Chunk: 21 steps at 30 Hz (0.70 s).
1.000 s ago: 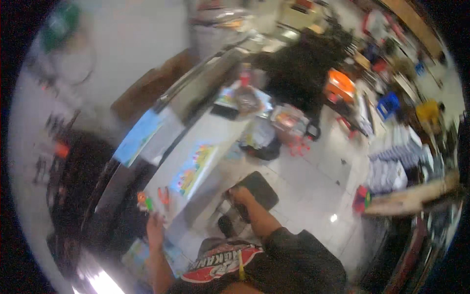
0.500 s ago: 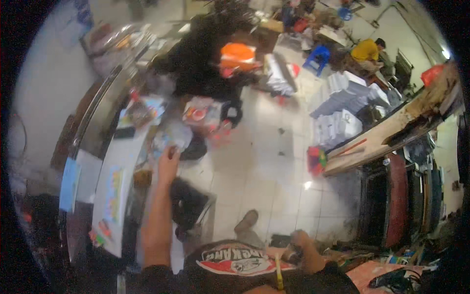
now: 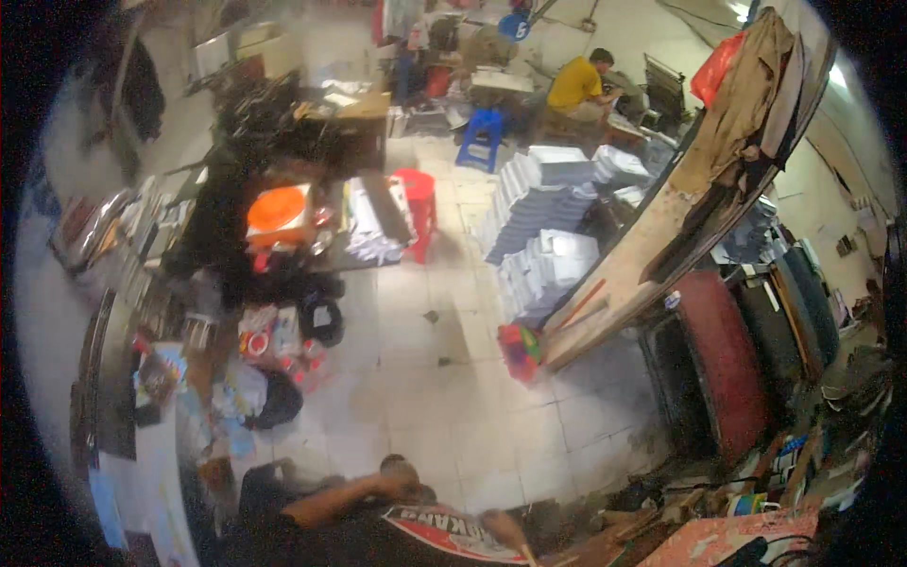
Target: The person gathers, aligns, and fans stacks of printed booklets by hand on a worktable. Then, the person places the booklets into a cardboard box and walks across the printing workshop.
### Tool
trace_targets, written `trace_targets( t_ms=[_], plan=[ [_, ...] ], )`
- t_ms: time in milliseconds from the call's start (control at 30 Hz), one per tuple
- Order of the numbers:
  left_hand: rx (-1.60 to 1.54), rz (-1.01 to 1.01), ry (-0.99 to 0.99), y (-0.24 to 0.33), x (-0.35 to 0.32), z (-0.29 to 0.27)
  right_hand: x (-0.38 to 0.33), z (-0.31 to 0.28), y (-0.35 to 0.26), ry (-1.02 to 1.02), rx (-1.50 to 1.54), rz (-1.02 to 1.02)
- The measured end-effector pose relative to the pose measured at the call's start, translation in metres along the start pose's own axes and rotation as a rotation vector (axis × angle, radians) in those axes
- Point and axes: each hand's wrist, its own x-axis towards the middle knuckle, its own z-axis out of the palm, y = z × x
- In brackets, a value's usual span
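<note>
The view is blurred and swung wide over a cluttered workshop floor. The person's left arm [image 3: 326, 501] lies across the bottom edge, bent over a dark shirt with a red and white print, and reaches leftward; the left hand [image 3: 219, 472] is smeared by blur near the long pale table [image 3: 151, 472] at lower left, and whether it is open or gripping anything cannot be told. The right hand [image 3: 501, 525] shows only as a blurred shape at the bottom, beside a thin stick-like thing, and its grip cannot be made out either.

On the table near the left hand lie coloured printed sheets [image 3: 203, 425] and a dark bag [image 3: 279, 402], its contents hidden. Further up, a tray-like box [image 3: 279, 213] holds something bright orange. A small red bin [image 3: 518, 348] on the tiled floor holds green and red scraps. Tall stacks of white paper [image 3: 548, 217] stand near a red stool [image 3: 416, 203] and a blue stool [image 3: 482, 137]. Another person in a yellow shirt [image 3: 576, 80] sits at the far end
</note>
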Motion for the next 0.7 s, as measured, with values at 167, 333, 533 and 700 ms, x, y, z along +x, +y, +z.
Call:
trace_targets(
  t_ms=[167,333,533,700],
  plan=[
    [0.065,-0.06,-0.016,-0.041,0.027,-0.072,0.025,-0.128,-0.143,-0.322,0.165,0.158],
    [-0.108,-0.006,0.238,-0.084,0.089,-0.219,0.191,-0.174,-0.033,0.206,-0.527,-0.447],
    [-0.324,-0.112,0.552,-0.067,0.11,-0.491,0.345,-0.313,-0.129,0.21,-0.581,-0.257],
    [-0.298,0.05,0.846,-0.064,0.126,-0.668,0.443,-0.381,-0.203,0.134,-0.64,-0.526]
  ],
)
